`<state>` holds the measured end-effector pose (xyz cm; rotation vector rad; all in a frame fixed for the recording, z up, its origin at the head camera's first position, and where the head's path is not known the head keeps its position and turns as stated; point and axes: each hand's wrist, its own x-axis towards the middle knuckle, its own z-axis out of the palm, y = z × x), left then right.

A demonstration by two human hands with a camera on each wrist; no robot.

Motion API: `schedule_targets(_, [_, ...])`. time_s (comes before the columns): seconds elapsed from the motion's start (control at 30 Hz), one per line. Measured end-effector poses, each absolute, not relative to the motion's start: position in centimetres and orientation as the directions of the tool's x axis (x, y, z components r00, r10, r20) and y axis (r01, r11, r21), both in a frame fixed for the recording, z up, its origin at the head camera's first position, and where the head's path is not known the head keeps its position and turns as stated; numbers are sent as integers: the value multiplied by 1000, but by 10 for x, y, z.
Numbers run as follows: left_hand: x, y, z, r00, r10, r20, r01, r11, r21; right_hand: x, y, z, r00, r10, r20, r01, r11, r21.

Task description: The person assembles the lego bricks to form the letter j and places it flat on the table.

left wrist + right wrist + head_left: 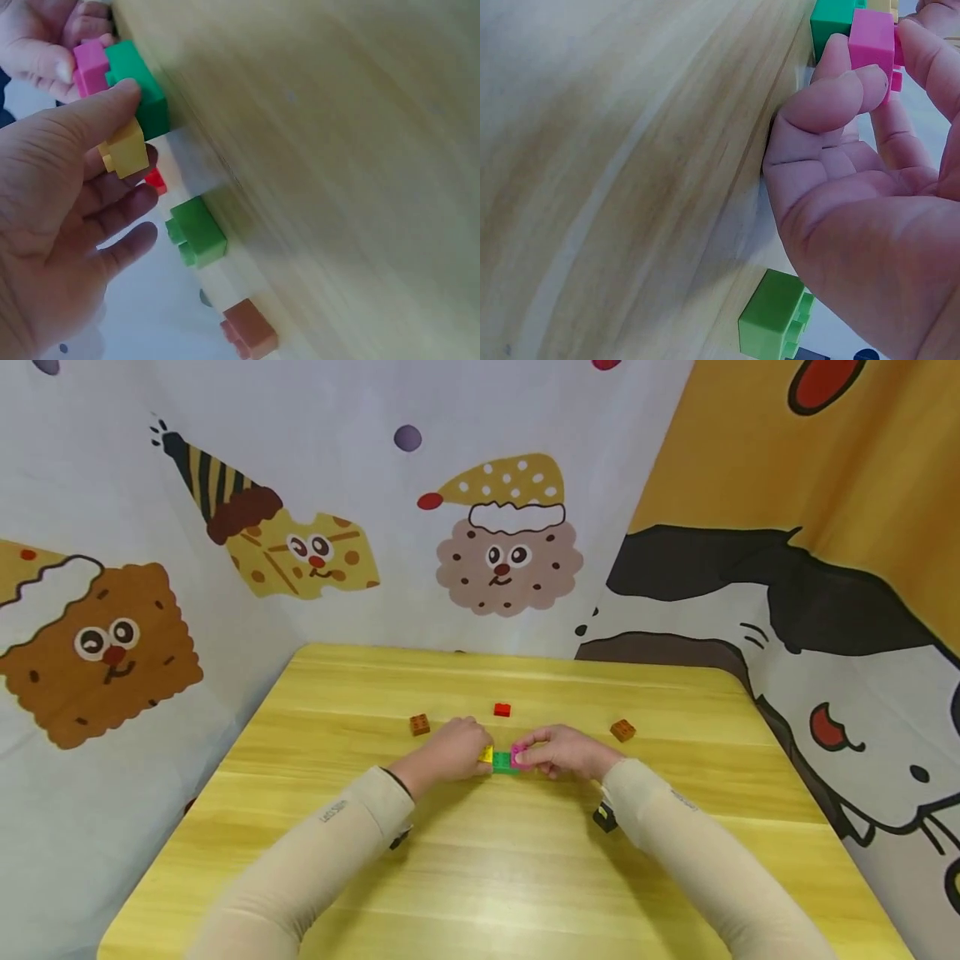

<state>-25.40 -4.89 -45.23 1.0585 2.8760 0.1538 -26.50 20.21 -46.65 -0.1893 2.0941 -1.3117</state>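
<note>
A long green building block [504,763] sits on the table between both hands. My left hand [456,750] pinches a yellow block [126,148] at the green block's left end, with the thumb against it and the lower fingers spread. My right hand [564,752] pinches a pink block [871,39] between thumb and fingers over the green block's right end. In the left wrist view, the pink block [91,67] lies against the green block's studded side. Whether either smaller block is fully pressed on, I cannot tell.
Beyond the hands lies a red block [502,710]. One brown block [419,724] is at the back left, another [622,730] at the back right. Lighter green blocks [199,232] [772,315] show near each hand. A printed curtain [337,618] hangs behind the table [495,877].
</note>
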Motion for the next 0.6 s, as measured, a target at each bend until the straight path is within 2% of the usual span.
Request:
schedule_targets(0.4, [-251,-41,-457,-773,631,-61,628,776,68,-262,205,-471,-772,-440,-459,231,480,-847])
schedule_targets(0.6, [-254,-41,-455,-776,626,-73,625,780,31,-262,209,-461,-771,-467,-433,125,556,-822])
